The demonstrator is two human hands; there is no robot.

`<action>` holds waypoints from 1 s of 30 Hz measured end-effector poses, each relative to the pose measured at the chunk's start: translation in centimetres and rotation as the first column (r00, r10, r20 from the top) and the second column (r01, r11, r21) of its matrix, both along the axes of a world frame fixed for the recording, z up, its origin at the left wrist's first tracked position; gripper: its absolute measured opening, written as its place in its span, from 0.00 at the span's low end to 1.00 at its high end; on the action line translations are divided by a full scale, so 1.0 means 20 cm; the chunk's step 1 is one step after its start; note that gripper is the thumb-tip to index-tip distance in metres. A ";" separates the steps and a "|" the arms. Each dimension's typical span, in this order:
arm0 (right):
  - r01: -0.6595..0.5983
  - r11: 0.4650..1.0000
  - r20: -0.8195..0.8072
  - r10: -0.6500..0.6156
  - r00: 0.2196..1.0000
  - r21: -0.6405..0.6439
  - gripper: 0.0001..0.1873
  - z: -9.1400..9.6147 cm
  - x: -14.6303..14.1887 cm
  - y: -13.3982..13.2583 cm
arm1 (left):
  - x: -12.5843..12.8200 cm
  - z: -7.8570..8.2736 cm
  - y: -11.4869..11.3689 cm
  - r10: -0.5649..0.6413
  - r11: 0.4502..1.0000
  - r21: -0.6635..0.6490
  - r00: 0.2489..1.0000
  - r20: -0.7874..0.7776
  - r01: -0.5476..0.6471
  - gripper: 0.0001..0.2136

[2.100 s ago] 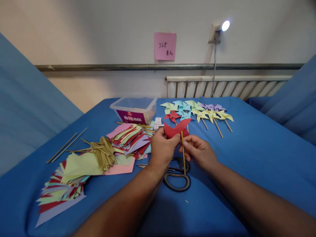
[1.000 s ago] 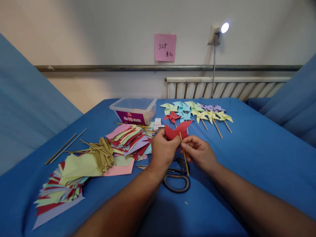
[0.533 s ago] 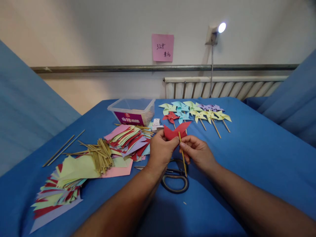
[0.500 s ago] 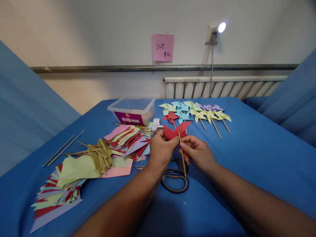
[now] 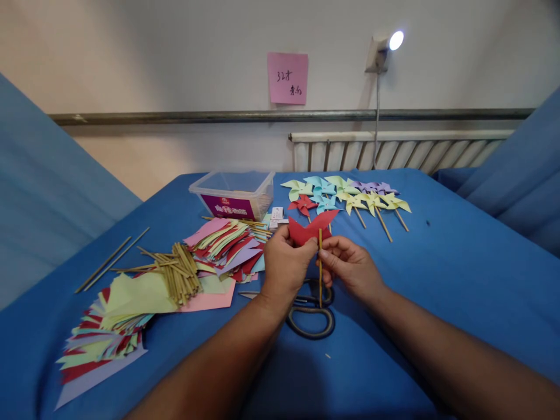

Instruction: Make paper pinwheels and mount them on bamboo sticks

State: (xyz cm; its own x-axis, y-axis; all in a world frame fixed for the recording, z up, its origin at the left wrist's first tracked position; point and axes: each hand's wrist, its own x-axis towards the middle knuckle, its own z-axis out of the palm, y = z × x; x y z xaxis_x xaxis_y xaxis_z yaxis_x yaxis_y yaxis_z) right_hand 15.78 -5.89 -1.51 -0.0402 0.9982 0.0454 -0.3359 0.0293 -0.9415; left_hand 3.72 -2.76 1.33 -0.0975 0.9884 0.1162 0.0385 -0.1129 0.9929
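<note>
Between the fingers of my left hand is a red paper pinwheel, its pointed blades turned up and away from me. My right hand is closed, thumb and fingers pinching a thin wooden stick that stands nearly upright. The stick's upper end lies against the near side of the red paper, by my left thumb; whether it is fastened there I cannot tell. Below both hands, black-handled scissors lie on the table with the blades pointing left.
Finished pinwheels on sticks lie at the back right. A clear plastic box stands at the back left, small white boxes beside it. Cut paper sheets and bundled sticks spread over the left side of the blue-covered table.
The stick has swung from a slant to nearly vertical against the red paper. Both hands keep their grip, and the camera view has shifted slightly.
</note>
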 end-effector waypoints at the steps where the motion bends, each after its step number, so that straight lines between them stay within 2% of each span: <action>1: 0.001 1.000 0.004 -0.001 1.000 0.002 0.19 0.00 0.00 0.00 | 0.00 0.00 0.00 -0.001 1.000 0.004 1.000 -0.002 0.001 0.12; 16: 0.017 1.000 0.034 -0.017 0.999 0.008 0.19 -0.01 -0.01 0.00 | 0.00 -0.01 0.00 0.015 1.000 0.004 0.998 -0.068 -0.015 0.10; 23: 0.035 0.999 0.030 -0.036 0.999 0.018 0.18 0.00 -0.02 -0.01 | 0.00 -0.01 -0.01 0.018 1.000 -0.010 1.000 -0.002 -0.018 0.10; 30: 0.036 0.999 0.042 -0.037 0.998 0.013 0.19 0.00 -0.02 0.00 | 0.00 -0.01 -0.01 0.028 1.000 0.006 0.999 -0.036 -0.027 0.10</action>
State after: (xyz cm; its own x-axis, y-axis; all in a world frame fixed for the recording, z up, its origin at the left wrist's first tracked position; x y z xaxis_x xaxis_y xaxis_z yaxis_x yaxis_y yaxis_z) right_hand 15.46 -5.93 -1.56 -0.0061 0.9984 0.0565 -0.2940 0.0523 -0.9544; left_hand 3.79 -2.95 1.16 -0.1202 0.9847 0.1259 0.0773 -0.1171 0.9901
